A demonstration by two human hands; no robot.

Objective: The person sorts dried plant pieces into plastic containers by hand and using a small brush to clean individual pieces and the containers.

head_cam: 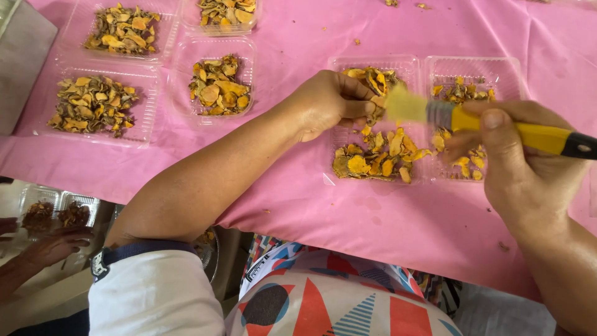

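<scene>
Two hands work over one clear plastic tray (348, 177) of orange-yellow dried slices (379, 158) on the pink tablecloth (373, 230). The right hand (519, 165) is closed around the yellow handle of a brush (497, 127), thumb on top, holding it level so its pale bristles reach the piece being cleaned. The left hand (326, 102) pinches a single slice (376, 102) between thumb and fingertips, raised just above the tray so any dust likely drops back inside. Right of that tray, touching it, sits a second tray (472, 68) with fewer slices. Well to its left lie four more filled trays (149, 93), apart from the working pair. Below and far left of the tray, another person's hand (56, 246) rests near two small containers (59, 208).
</scene>
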